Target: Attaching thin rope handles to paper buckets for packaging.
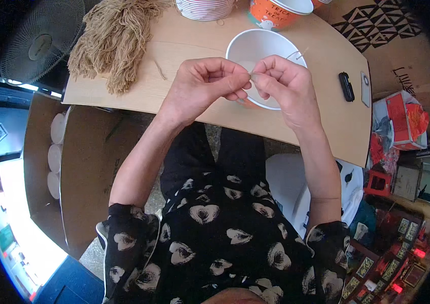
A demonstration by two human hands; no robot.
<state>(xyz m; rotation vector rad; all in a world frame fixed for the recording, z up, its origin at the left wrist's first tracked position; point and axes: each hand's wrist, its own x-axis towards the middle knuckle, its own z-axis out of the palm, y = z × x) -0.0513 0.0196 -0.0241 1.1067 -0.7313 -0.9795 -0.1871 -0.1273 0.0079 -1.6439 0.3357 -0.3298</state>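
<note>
My left hand [202, 87] and my right hand [290, 87] meet fingertip to fingertip above a white-lined bucket [255, 41] on the table. Thumb and forefinger are pinched on each hand; whatever lies between them is too small to make out. The bucket's outside shows a little orange below my hands. By its right rim a short bit of thin cord [302, 52] sticks up. To the left lies a large bundle of tan cords [116, 43], with one loose cord piece [160, 70] near it.
Behind stand a stack of white-rimmed buckets [205, 9] and an orange printed bucket [276, 17]. A black folding tool or case [346, 86] rests at the table's [336, 126] right side. An open cardboard box [86, 152] with white round items stands left, below a fan [40, 46].
</note>
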